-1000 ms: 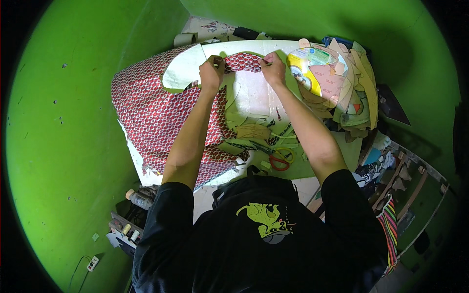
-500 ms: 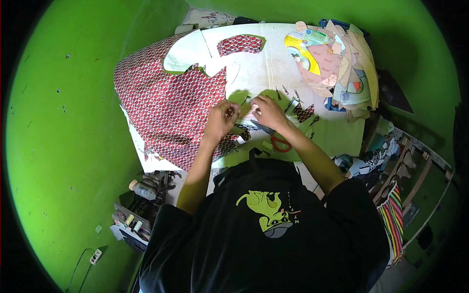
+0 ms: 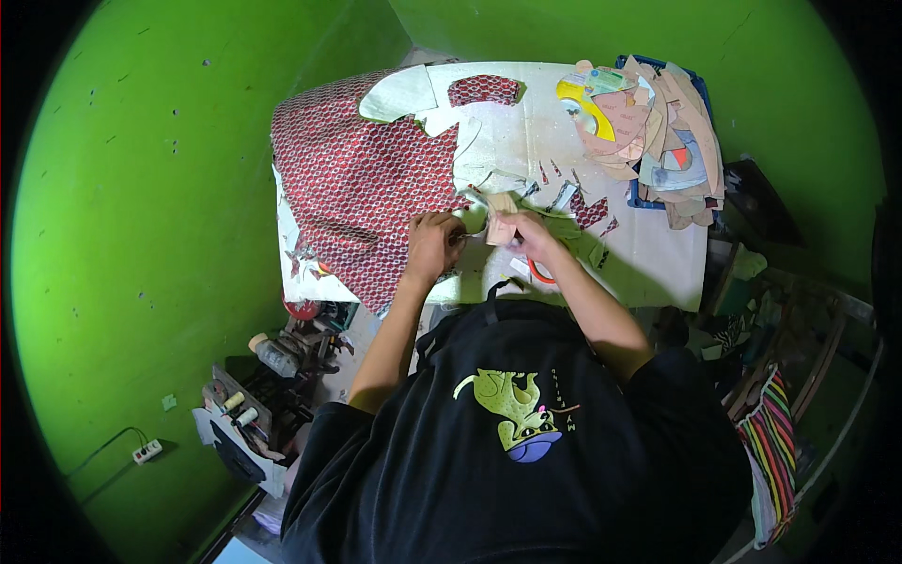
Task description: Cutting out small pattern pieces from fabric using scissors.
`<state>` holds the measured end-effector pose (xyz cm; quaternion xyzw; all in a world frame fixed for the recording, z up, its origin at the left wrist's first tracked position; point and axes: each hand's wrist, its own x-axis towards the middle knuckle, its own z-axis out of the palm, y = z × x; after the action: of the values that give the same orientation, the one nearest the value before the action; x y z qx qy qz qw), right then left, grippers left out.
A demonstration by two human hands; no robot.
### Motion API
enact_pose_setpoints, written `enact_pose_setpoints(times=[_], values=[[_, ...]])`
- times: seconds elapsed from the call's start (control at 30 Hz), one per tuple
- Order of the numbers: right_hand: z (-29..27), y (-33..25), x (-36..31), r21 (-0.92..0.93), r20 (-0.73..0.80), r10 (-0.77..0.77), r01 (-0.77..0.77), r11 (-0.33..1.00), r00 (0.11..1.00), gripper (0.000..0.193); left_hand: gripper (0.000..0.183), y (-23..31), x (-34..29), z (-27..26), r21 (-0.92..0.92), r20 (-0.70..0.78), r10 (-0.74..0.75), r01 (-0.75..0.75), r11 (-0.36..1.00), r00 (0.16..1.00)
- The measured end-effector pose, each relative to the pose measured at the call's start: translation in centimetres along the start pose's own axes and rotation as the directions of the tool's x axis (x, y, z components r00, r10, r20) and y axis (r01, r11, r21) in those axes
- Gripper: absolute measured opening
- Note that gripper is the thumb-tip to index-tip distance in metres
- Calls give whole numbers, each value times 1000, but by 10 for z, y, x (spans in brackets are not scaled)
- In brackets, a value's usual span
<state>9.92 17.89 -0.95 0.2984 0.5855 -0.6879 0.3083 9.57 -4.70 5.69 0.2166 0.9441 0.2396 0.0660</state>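
Close to the table's near edge, my right hand (image 3: pixel 531 236) grips a tan card-like piece (image 3: pixel 501 214) between thumb and fingers. Just left of it, my left hand (image 3: pixel 435 248) is closed with curled fingers; what lies in them is too small to make out. Red-and-white patterned fabric (image 3: pixel 366 179) spreads beneath and beyond my left hand. Scissors with red-orange handles (image 3: pixel 539 274) lie below my right hand, their blades mostly hidden by it. Small patterned fabric scraps (image 3: pixel 590 212) lie scattered to the right of my hands.
A white template (image 3: pixel 399 92) lies on the fabric's far edge, beside a curved patterned cutout (image 3: pixel 484 90). A blue crate (image 3: pixel 645 195) heaped with card patterns (image 3: pixel 681 150) occupies the table's far right. Shelving with thread spools (image 3: pixel 246 416) stands at lower left.
My right hand now shows the tan piece raised between its fingers. My left hand has turned, its fingers curled more. The view has shifted slightly, so the table appears moved.
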Motion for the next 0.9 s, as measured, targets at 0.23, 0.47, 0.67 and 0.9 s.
enact_pose_setpoints(times=[0.23, 0.47, 0.67, 0.9], values=[[18, -2, -24, 347, 352, 44, -174, 921, 935, 41, 22, 18, -43, 18, 28, -363, 112, -109, 994, 925], [28, 12, -27, 633, 271, -241, 16, 774, 932, 35, 29, 25, -47, 26, -9, -237, 173, -180, 984, 956], [28, 3, -63, 785, 208, -329, 43, 618, 921, 32, 38, 28, -29, 8, -58, -119, 293, -301, 952, 949], [22, -2, -67, 635, 121, -441, 272, 723, 889, 31, 53, -12, 13, -5, -389, 35, 11, 3, 921, 999]])
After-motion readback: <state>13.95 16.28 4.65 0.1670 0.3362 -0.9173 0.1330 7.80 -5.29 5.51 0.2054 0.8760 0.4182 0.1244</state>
